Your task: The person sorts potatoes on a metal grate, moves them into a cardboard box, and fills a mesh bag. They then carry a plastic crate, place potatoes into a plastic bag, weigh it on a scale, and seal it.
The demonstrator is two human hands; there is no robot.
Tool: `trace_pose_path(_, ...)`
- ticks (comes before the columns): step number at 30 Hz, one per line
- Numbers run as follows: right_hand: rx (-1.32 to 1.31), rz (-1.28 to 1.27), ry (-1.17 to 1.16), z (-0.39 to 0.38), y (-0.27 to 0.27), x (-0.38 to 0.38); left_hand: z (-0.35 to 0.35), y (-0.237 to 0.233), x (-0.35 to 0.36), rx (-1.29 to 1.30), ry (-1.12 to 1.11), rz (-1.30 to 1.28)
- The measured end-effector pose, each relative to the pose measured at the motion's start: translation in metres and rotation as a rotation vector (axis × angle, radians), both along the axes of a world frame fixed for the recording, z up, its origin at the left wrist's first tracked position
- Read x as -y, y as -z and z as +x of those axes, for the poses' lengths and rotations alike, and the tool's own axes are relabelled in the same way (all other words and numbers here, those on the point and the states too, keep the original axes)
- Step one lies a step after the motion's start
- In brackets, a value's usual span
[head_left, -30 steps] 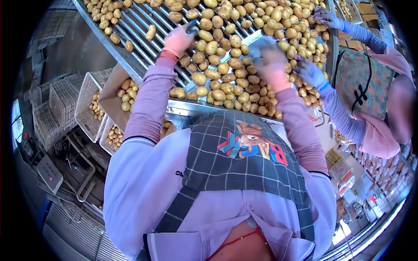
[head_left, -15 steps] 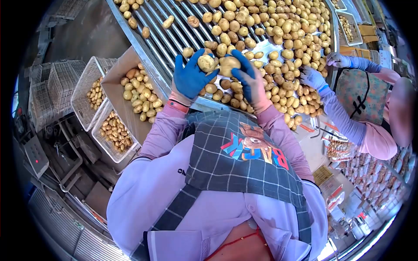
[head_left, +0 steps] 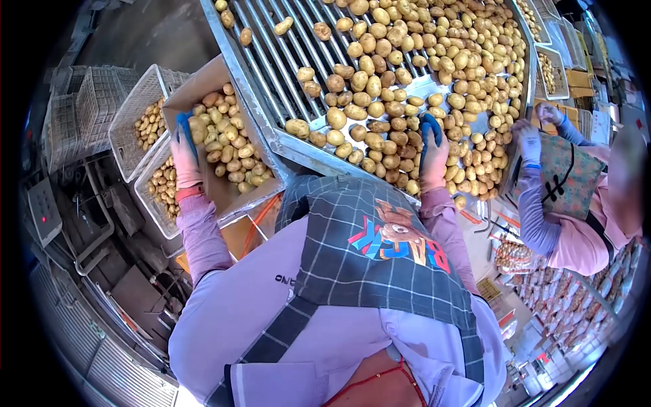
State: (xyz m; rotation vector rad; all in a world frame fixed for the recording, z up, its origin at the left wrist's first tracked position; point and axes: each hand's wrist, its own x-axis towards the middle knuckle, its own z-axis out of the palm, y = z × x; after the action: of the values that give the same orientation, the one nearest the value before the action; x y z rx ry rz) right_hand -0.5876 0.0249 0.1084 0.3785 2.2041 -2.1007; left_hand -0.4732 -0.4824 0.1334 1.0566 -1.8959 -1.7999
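My left hand (head_left: pixel 185 152), in a blue-fingered glove, is over the left side of a cardboard box (head_left: pixel 178 102) of potatoes. Its fingers curve against a yellowish potato (head_left: pixel 198 129). My right hand (head_left: pixel 434 152) is above the near edge of the sorting table (head_left: pixel 305 150), among loose potatoes (head_left: pixel 397 139). Its blue fingertips are curled together, and whatever they may hold is hidden. Potatoes lie spread over the metal rollers (head_left: pixel 274 71) and the white surface beside them.
White baskets (head_left: pixel 144 178) of potatoes stand left of the box, with stacked crates (head_left: pixel 102 102) farther left. At the right a co-worker in gloves (head_left: pixel 529 146) stands at the table's edge. More baskets (head_left: pixel 553 71) and filled bags (head_left: pixel 576 298) are beyond.
Both hands have parted from above the rollers. My left hand has moved left to the box, my right hand right along the near edge. The co-worker's hands have drawn back from the potatoes.
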Motion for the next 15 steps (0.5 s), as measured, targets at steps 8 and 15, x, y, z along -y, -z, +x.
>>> trace_pose_path(8,-0.518,1.163,-1.192,0.022,0.001,-0.003,-0.043,0.028,-0.113,-0.249,0.217,-0.428)
trace_pose_path(15,-0.235,1.281,-0.308,-0.077,0.013,-0.070,-0.097,0.050,-0.237,0.173,0.638,-0.799)
